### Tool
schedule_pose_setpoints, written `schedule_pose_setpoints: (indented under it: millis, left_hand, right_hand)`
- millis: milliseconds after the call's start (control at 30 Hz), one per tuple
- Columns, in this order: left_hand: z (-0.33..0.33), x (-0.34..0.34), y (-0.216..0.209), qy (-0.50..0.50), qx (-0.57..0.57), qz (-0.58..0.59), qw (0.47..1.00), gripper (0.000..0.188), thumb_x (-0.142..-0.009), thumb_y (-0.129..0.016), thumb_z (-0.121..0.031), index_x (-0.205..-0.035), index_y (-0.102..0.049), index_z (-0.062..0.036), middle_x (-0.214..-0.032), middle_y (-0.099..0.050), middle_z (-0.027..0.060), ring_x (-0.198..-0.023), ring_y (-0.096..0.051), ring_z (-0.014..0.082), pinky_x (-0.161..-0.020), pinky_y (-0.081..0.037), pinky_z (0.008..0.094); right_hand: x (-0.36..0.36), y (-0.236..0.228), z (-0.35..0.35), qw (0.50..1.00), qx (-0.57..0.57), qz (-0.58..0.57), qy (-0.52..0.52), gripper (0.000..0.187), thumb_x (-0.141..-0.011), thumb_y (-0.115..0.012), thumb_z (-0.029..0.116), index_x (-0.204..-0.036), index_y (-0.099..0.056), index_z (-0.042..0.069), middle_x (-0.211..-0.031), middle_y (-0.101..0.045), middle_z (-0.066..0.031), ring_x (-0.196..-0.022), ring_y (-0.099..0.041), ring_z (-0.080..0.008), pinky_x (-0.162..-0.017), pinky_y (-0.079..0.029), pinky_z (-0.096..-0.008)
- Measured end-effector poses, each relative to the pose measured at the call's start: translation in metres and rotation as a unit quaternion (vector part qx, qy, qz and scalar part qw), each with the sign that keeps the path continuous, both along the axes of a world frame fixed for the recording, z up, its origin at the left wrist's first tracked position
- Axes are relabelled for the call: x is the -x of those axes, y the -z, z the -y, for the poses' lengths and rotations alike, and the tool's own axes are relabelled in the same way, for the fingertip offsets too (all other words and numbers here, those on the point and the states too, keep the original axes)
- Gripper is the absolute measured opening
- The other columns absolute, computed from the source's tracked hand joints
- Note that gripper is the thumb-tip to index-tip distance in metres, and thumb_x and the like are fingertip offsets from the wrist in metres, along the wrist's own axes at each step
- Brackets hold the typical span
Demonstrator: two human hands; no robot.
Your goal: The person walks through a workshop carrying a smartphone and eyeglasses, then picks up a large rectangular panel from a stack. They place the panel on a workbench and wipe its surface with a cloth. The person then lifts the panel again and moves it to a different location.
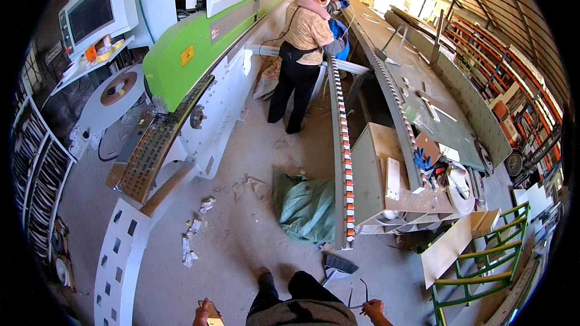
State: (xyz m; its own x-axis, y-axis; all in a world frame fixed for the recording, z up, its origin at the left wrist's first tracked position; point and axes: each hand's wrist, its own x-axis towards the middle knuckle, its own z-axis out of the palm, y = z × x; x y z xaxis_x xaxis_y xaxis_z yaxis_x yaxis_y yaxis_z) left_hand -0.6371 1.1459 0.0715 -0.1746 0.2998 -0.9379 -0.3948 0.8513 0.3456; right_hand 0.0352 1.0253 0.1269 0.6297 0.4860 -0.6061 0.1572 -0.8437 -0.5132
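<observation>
At the lower edge, my left hand (201, 313) is closed around a flat phone-like device (213, 314) with a pale lit face. On the other side of my legs, my right hand (373, 309) pinches a pair of eyeglasses (359, 303) by the frame, its thin dark arms pointing up. Just beyond the glasses a broom head (341, 264) with dark bristles lies on the floor. A crumpled green woven sack (306, 208) rests past it, beside the end of a roller rail (340, 163).
A person (305, 42) in a dark cap stands ahead between the green-and-white machine (181, 66) and the rails. Paper scraps (192, 238) litter the floor. A cluttered wooden cabinet (377, 169) and a green-and-yellow metal rack (483, 259) stand right; a white perforated beam (118, 259) runs left.
</observation>
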Motion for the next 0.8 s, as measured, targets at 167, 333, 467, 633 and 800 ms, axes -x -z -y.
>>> schedule_pose_setpoints:
  millis: [167,333,467,633,800]
  left_hand:
    - [-0.053,-0.002,0.022,0.008,-0.079,0.048,0.996,0.058,-0.088,-0.057,-0.060,-0.097,-0.053,-0.0034,-0.070,-0.063,0.0197,-0.058,-0.066,0.0348,-0.055,-0.057,0.0483]
    - [-0.141,-0.032,-0.011,0.035,-0.120,0.101,0.987,0.054,-0.091,-0.056,-0.053,-0.104,-0.054,-0.0012,-0.077,-0.065,0.0208,-0.064,-0.067,0.0351,-0.057,-0.058,0.0487]
    - [-0.256,-0.055,-0.049,0.071,-0.202,0.112,0.970,0.058,-0.089,-0.058,-0.055,-0.105,-0.055,0.0007,-0.080,-0.066,0.0206,-0.065,-0.068,0.0340,-0.058,-0.058,0.0478]
    - [-0.380,-0.073,-0.069,0.092,-0.295,0.163,0.937,0.063,-0.085,-0.062,-0.059,-0.105,-0.057,0.0002,-0.082,-0.067,0.0172,-0.070,-0.069,0.0302,-0.064,-0.059,0.0444]
    - [-0.501,-0.081,-0.129,0.152,-0.346,0.147,0.914,0.060,-0.089,-0.057,-0.058,-0.105,-0.057,-0.0004,-0.085,-0.067,0.0160,-0.070,-0.069,0.0287,-0.064,-0.059,0.0423]
  right_hand:
    - [0.016,0.002,-0.009,0.999,0.007,-0.024,-0.046,0.023,-0.082,-0.062,0.015,-0.080,-0.065,-0.007,-0.060,-0.063,-0.0112,-0.050,-0.062,-0.0192,-0.045,-0.051,-0.0316]
    - [0.026,0.066,0.018,0.983,-0.019,0.059,-0.175,0.023,-0.083,-0.058,0.020,-0.078,-0.068,0.000,-0.057,-0.060,-0.0126,-0.046,-0.057,-0.0190,-0.043,-0.047,-0.0357]
    - [0.073,0.046,-0.039,0.991,0.004,0.010,-0.136,0.024,-0.086,-0.058,0.024,-0.085,-0.069,0.003,-0.067,-0.062,-0.0129,-0.057,-0.059,-0.0218,-0.050,-0.047,-0.0414]
    - [0.100,0.062,-0.152,0.994,-0.018,0.017,-0.107,0.024,-0.086,-0.058,0.025,-0.086,-0.069,0.004,-0.069,-0.062,-0.0130,-0.059,-0.059,-0.0225,-0.052,-0.047,-0.0420]
    - [0.108,0.071,-0.286,0.994,-0.050,0.013,-0.094,0.023,-0.086,-0.057,0.025,-0.087,-0.069,0.005,-0.071,-0.062,-0.0131,-0.060,-0.059,-0.0232,-0.054,-0.047,-0.0426]
